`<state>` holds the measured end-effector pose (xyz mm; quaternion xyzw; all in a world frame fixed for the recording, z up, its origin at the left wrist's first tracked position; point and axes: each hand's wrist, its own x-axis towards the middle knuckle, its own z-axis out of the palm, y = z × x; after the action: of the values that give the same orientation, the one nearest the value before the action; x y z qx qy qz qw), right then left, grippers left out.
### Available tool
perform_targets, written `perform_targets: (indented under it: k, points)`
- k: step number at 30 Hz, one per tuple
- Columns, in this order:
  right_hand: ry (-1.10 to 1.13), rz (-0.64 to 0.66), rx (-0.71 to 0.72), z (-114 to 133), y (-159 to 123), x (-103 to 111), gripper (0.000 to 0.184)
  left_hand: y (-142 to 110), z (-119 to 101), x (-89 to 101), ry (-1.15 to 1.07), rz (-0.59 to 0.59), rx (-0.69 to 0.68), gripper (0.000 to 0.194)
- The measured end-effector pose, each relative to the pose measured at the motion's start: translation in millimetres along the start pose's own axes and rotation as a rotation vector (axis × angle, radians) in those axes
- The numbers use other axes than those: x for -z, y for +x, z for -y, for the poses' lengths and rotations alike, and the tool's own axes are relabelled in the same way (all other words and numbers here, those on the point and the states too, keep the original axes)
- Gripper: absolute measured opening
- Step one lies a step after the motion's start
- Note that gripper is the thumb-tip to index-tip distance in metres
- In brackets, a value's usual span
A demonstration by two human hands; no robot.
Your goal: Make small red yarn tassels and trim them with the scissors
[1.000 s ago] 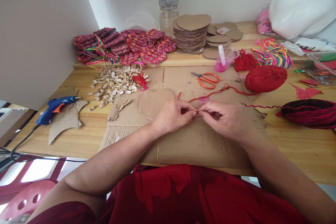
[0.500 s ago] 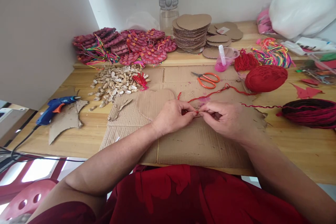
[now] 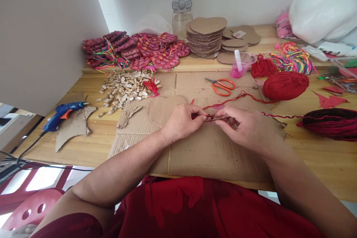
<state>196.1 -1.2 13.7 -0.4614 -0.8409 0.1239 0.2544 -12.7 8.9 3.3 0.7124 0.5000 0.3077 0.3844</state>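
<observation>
Over the cardboard mat point(image 3: 206, 152), my left hand point(image 3: 185, 121) pinches red yarn point(image 3: 223, 103) between thumb and forefinger. My right hand point(image 3: 241, 124) is closed on the yarn just to the right, and a short twisted length spans the small gap between the fingertips. From the hands, one strand leads back to a red yarn ball point(image 3: 286, 85). A darker strand runs right to a dark red and black skein point(image 3: 331, 123). Partly behind my left wrist lies a cut cardboard shape point(image 3: 160, 113). Orange-handled scissors point(image 3: 221, 86) rest beyond the hands.
Peanut shells point(image 3: 122, 89) are heaped at the left, near a blue glue gun point(image 3: 64, 115) on a cardboard scrap. Along the back stand decorated red pieces point(image 3: 158, 54), stacked cardboard shapes point(image 3: 206, 37), a bottle point(image 3: 182, 15) and a pink cup with a white stick point(image 3: 241, 67).
My fingertips have drawn slightly apart, so a short stretch of yarn now shows between them. The whole view has shifted a little.
</observation>
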Motion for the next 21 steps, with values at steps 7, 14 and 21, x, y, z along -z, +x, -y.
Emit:
perform_targets:
  k: [7,14,21]
  points:
    - [-0.009,-0.035,0.095,5,-2,4,0.006,-2,1,0.0,0.177,0.004,-0.17,0.018]
    - [0.314,0.007,-0.075,5,2,4,0.01,-3,-5,4.4,-0.095,0.287,-0.336,0.016]
    - [1.117,0.149,-0.467,3,7,-9,0.023,-1,-4,3.0,-0.602,0.183,-0.176,0.017]
